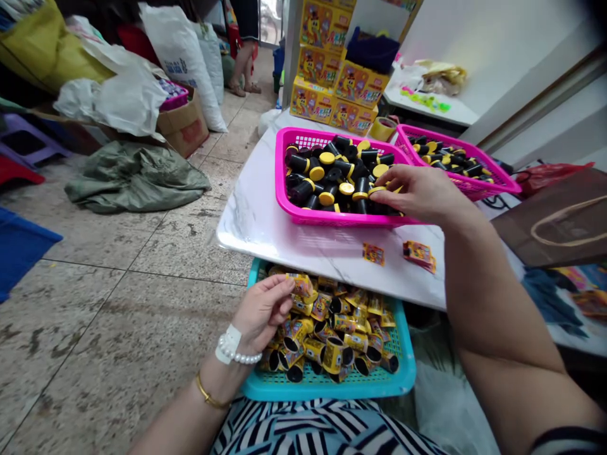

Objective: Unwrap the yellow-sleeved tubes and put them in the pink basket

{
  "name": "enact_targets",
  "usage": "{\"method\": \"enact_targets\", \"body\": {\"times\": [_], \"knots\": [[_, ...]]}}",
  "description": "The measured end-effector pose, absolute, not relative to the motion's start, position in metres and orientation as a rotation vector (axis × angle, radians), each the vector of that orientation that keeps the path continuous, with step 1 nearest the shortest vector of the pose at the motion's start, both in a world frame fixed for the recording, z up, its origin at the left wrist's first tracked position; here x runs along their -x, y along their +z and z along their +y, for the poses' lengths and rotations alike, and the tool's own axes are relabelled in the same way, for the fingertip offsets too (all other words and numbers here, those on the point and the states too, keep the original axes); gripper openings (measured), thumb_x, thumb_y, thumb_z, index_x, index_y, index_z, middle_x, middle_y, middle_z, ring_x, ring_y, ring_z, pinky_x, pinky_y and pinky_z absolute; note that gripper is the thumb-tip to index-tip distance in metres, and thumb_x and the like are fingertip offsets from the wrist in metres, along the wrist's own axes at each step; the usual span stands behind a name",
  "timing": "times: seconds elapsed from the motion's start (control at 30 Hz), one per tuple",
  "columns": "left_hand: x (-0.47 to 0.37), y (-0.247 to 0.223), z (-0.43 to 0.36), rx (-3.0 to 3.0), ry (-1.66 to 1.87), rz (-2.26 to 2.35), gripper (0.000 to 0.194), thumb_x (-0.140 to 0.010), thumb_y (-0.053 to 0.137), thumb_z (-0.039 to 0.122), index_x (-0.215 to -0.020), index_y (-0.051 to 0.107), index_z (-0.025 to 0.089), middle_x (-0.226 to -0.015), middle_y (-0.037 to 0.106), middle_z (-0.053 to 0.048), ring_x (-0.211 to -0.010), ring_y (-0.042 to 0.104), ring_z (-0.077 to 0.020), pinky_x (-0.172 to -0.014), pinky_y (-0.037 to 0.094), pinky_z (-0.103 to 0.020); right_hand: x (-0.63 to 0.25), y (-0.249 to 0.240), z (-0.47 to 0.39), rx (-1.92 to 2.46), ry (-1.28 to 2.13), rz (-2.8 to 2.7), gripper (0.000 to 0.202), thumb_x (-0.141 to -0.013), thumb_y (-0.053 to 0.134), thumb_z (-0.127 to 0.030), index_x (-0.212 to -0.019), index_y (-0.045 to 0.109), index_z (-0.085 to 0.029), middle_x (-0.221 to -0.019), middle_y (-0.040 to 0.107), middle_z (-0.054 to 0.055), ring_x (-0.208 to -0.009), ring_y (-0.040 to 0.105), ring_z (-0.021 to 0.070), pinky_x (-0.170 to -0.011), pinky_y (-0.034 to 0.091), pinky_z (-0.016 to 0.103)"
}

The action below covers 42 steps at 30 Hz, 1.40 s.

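Note:
My left hand (271, 306) is closed, thumb and fingers pinching a small canister in a yellow printed wrapper (300, 285). It is held over a turquoise basket (332, 393) of similar wrapped canisters (358, 341), several with black ends showing. My right hand (412, 189) reaches into a pink basket (332, 218), its fingertips closed on a small black canister with a yellow lid (378, 189). Many such canisters (327, 170) fill that basket. Between the baskets, a single printed label (374, 254) and a small stack of labels (420, 254) lie on the white table (256, 215).
Another pink basket (502, 183) of black canisters stands at the right. Yellow printed boxes (313, 101) are stacked at the table's far end, near a tape roll (383, 128). A brown paper bag (554, 221) is at the right. Sacks (184, 63) and a green cloth (133, 177) cover floor at left. A person's legs (244, 63) show behind.

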<state>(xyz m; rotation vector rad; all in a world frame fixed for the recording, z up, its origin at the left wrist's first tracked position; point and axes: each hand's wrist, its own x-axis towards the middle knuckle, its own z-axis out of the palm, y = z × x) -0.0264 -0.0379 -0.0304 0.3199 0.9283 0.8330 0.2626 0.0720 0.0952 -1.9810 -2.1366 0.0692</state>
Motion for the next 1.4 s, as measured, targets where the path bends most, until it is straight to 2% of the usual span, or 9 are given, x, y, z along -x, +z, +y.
{"method": "enact_targets", "body": {"times": [0.17,0.33,0.43,0.63,0.77,0.93,1.13,1.3,1.4], "knots": [[0.024,-0.033,-0.037,-0.319,0.839,0.895,0.032,-0.061,0.089,0.026,-0.080,0.069,0.010,-0.076,0.071,-0.003,-0.038,0.038,0.0023,-0.032,0.015,-0.010,-0.267,0.091,0.060,1.754,0.045,-2.132,0.037,-0.072,0.075,-0.026,-0.109,0.072,-0.023,-0.081,0.070,0.002,-0.065,0.062,0.0177,-0.065,0.049,0.033],[0.023,-0.035,-0.037,-0.295,0.868,0.913,0.031,-0.061,0.089,0.025,-0.081,0.071,0.010,-0.072,0.071,-0.001,-0.036,0.039,0.0022,-0.031,0.016,-0.010,-0.250,0.077,0.016,1.414,-0.064,-1.838,0.047,-0.076,0.073,-0.025,-0.122,0.069,-0.020,-0.096,0.065,0.007,-0.078,0.061,0.0183,-0.070,0.051,0.034],[0.022,-0.037,-0.036,-0.267,0.866,0.902,0.030,-0.061,0.088,0.023,-0.083,0.072,0.010,-0.074,0.072,-0.002,-0.036,0.040,0.0021,-0.031,0.016,-0.010,-0.227,0.052,-0.015,1.339,0.221,-1.822,0.034,-0.080,0.072,-0.027,-0.114,0.071,-0.024,-0.097,0.066,0.006,-0.079,0.063,0.0192,-0.068,0.053,0.034],[0.022,-0.036,-0.035,-0.188,0.799,0.823,0.021,-0.064,0.085,0.016,-0.077,0.071,0.008,-0.070,0.069,-0.002,-0.040,0.039,0.0027,-0.032,0.017,-0.009,-0.208,0.009,-0.041,1.475,0.461,-1.792,0.026,-0.079,0.074,-0.028,-0.104,0.073,-0.022,-0.085,0.068,0.004,-0.068,0.062,0.0167,-0.065,0.055,0.032],[0.021,-0.034,-0.036,-0.133,0.806,0.773,0.021,-0.063,0.085,0.014,-0.076,0.069,0.009,-0.066,0.064,0.001,-0.039,0.038,0.0022,-0.032,0.018,-0.009,-0.199,-0.002,-0.055,1.281,0.968,-1.361,0.030,-0.081,0.075,-0.039,-0.108,0.073,-0.026,-0.091,0.072,0.003,-0.078,0.068,0.0190,-0.067,0.058,0.031],[0.017,-0.032,-0.038,-0.115,0.806,0.700,0.022,-0.065,0.086,0.016,-0.076,0.067,0.012,-0.058,0.056,0.006,-0.038,0.037,0.0016,-0.032,0.017,-0.009,-0.176,-0.016,-0.065,1.222,1.112,-1.269,0.029,-0.079,0.078,-0.040,-0.105,0.074,-0.027,-0.101,0.075,0.005,-0.093,0.071,0.0227,-0.083,0.060,0.036],[0.016,-0.033,-0.037,-0.129,0.782,0.690,0.022,-0.065,0.085,0.018,-0.077,0.068,0.010,-0.065,0.063,0.002,-0.037,0.036,0.0027,-0.032,0.018,-0.009,-0.170,-0.011,-0.070,1.312,0.970,-1.347,0.026,-0.082,0.076,-0.026,-0.108,0.072,-0.027,-0.105,0.076,0.004,-0.095,0.074,0.0206,-0.086,0.061,0.034],[0.015,-0.034,-0.036,-0.140,0.794,0.695,0.022,-0.068,0.083,0.021,-0.073,0.066,0.009,-0.063,0.062,0.002,-0.037,0.036,0.0024,-0.032,0.018,-0.010,-0.168,-0.008,-0.076,1.306,0.893,-1.517,0.029,-0.082,0.075,-0.022,-0.111,0.069,-0.025,-0.124,0.071,0.009,-0.110,0.071,0.0250,-0.097,0.058,0.042],[0.014,-0.034,-0.037,-0.198,0.805,0.720,0.023,-0.069,0.083,0.024,-0.074,0.066,0.009,-0.063,0.062,0.002,-0.037,0.038,0.0017,-0.033,0.017,-0.011,-0.163,-0.010,-0.077,1.287,0.877,-1.488,0.030,-0.083,0.073,-0.022,-0.112,0.064,-0.025,-0.123,0.072,0.009,-0.107,0.072,0.0245,-0.094,0.060,0.042]]}}
